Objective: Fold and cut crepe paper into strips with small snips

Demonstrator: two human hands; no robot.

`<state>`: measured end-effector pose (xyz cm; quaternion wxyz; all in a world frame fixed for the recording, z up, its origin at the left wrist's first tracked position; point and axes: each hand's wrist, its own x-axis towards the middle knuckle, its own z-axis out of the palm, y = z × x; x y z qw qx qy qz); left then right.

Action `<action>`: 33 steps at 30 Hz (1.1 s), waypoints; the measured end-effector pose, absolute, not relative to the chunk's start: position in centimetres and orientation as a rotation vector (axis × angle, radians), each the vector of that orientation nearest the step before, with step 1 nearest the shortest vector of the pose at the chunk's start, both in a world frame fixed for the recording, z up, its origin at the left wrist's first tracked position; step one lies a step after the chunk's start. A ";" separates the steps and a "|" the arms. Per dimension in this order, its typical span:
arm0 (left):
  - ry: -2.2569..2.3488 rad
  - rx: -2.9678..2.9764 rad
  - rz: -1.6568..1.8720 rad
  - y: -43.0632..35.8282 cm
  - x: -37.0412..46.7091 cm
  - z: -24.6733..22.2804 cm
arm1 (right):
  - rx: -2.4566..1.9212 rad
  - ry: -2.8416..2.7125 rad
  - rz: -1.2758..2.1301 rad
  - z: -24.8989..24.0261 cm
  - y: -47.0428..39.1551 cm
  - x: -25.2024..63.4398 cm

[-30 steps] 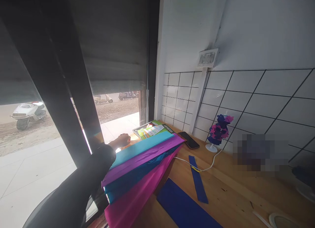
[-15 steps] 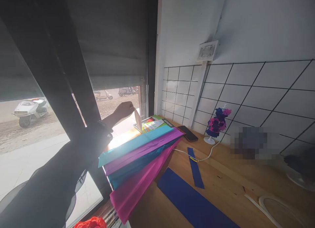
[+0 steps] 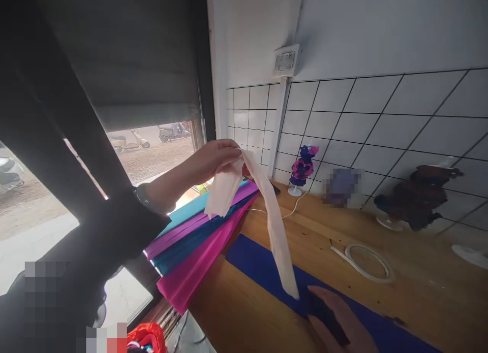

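My left hand is raised above the fanned sheets, its fingers closed on a pale pinkish strip that hangs down in two lengths. One length reaches the dark blue sheet on the table. My right hand is low at the right, over the blue sheet, with thumb and fingers apart around a dark, narrow item that I cannot make out. Below my left arm lie teal, purple, blue and magenta sheets, fanned out at the table's left edge.
A roll of white tape lies on the wooden table. Paper-flower pieces on white stands, one pink and blue, line the tiled wall. A white cable and a partly hidden phone are behind the sheets. A red bag sits below.
My left hand has come right and nearer, bringing the pale strip over the table. My right hand has entered at the lower right. The narrow blue strip no longer shows in its former place.
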<state>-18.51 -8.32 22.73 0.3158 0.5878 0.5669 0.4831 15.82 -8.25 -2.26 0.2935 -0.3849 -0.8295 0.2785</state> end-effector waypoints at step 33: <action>1.533 1.716 0.102 -7.2 -17.0 6.7 | -1.655 -1.767 1.618 4.8 -2.2 26.6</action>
